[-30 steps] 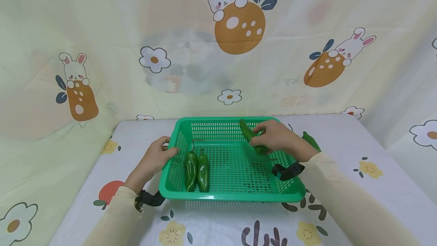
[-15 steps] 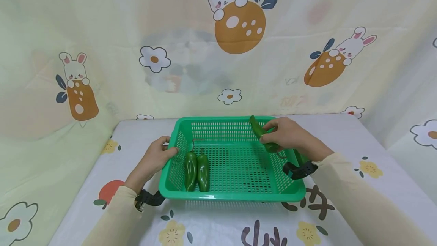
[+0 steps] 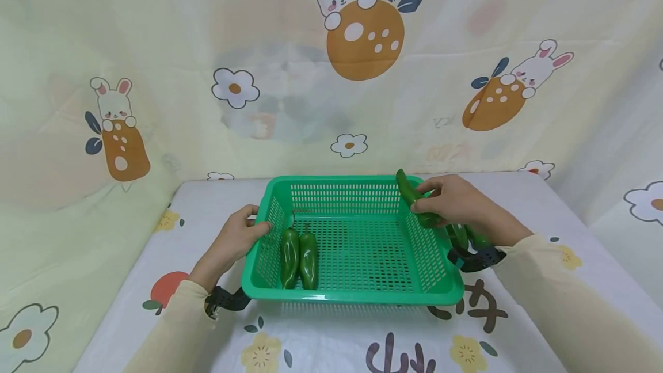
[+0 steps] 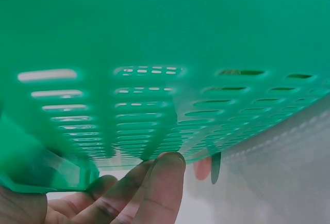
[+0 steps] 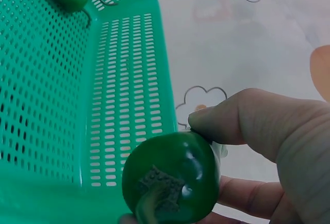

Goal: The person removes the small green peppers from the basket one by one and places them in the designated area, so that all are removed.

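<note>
My right hand (image 3: 449,200) pinches a long green chili pepper (image 3: 409,191) over the right wall of a green plastic basket (image 3: 352,297). In the right wrist view the held pepper (image 5: 172,175) shows its stem end, with the thumb on one side. The left hand (image 3: 239,236) grips the basket's left rim, thumb over the top; the left wrist view has its fingers (image 4: 164,188) against the outside of the slotted wall. Two more green peppers (image 3: 299,261) lie side by side inside the basket at the left.
On the table to the right of the basket lie other green peppers (image 3: 472,236), partly hidden by the right wrist. A patterned cloth (image 3: 336,338) covers the table, and a printed curtain (image 3: 290,120) hangs behind it.
The right hand has carried its pepper to the right and slightly up, from inside the basket to above its right wall. My left hand and the two peppers inside have stayed put.
</note>
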Action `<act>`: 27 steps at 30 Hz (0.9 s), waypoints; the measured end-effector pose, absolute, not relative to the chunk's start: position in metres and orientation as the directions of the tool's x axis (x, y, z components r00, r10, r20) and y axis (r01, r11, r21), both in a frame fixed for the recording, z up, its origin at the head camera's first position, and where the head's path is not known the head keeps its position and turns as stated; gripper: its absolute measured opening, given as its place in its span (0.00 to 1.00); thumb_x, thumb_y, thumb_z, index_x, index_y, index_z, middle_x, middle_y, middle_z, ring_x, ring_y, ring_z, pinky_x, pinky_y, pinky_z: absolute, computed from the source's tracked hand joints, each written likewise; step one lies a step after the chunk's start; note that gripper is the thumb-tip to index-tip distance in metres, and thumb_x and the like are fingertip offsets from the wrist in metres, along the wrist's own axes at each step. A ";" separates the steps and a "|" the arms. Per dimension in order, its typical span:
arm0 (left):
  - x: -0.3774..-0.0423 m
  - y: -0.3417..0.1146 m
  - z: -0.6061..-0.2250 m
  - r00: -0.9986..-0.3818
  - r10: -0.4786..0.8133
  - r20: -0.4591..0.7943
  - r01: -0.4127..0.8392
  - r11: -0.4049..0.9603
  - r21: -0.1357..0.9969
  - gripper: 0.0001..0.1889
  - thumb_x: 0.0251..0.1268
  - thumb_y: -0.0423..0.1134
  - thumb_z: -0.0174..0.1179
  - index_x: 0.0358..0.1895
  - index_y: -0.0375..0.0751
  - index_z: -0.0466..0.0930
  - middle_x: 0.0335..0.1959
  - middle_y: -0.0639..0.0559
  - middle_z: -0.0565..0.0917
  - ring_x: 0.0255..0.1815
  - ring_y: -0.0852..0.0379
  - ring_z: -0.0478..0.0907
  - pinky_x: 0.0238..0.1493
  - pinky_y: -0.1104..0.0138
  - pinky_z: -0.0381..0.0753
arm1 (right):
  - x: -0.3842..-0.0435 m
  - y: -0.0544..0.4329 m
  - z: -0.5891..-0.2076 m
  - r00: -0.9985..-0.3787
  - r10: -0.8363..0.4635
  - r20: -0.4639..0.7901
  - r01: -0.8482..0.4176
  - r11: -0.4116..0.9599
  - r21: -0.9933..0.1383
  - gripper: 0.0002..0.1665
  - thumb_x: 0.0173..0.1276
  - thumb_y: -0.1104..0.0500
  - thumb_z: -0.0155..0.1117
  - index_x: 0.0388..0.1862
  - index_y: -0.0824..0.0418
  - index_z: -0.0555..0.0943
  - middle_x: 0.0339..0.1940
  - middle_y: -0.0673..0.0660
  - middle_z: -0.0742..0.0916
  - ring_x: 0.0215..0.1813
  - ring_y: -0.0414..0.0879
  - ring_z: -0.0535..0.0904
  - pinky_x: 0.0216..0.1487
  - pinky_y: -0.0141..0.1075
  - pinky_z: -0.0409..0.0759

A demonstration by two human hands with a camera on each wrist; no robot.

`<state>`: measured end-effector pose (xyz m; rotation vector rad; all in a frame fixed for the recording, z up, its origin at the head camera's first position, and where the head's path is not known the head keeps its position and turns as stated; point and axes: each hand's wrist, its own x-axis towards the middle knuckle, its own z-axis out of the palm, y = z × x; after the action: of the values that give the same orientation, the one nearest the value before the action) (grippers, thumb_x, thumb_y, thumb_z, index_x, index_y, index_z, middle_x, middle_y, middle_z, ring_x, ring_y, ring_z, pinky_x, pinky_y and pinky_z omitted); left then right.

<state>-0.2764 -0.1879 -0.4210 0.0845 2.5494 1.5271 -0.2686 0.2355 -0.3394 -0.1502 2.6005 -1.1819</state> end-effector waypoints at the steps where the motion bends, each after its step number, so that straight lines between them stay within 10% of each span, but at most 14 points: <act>1: -0.277 -0.188 -0.421 -0.984 0.134 -0.115 -0.038 0.474 0.880 0.22 0.74 0.38 0.56 0.65 0.30 0.70 0.49 0.31 0.85 0.37 0.48 0.90 0.36 0.56 0.92 | -0.268 0.237 -0.339 -0.957 -0.203 -0.209 0.024 0.659 -0.752 0.38 0.72 0.53 0.69 0.72 0.72 0.71 0.58 0.71 0.81 0.41 0.49 0.88 0.44 0.47 0.92; 27: -0.276 -0.189 -0.421 -0.981 0.159 -0.109 -0.026 0.453 0.891 0.22 0.74 0.38 0.56 0.65 0.29 0.70 0.48 0.31 0.85 0.36 0.49 0.90 0.36 0.56 0.92 | -0.263 0.288 -0.333 -0.981 -0.089 -0.171 0.055 0.720 -0.691 0.35 0.74 0.52 0.65 0.72 0.72 0.71 0.55 0.71 0.82 0.45 0.54 0.86 0.47 0.52 0.91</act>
<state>-0.2757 -0.1891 -0.4214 0.1171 2.5226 1.5526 -0.2632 0.2882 -0.3328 -0.0267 2.7328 -1.1076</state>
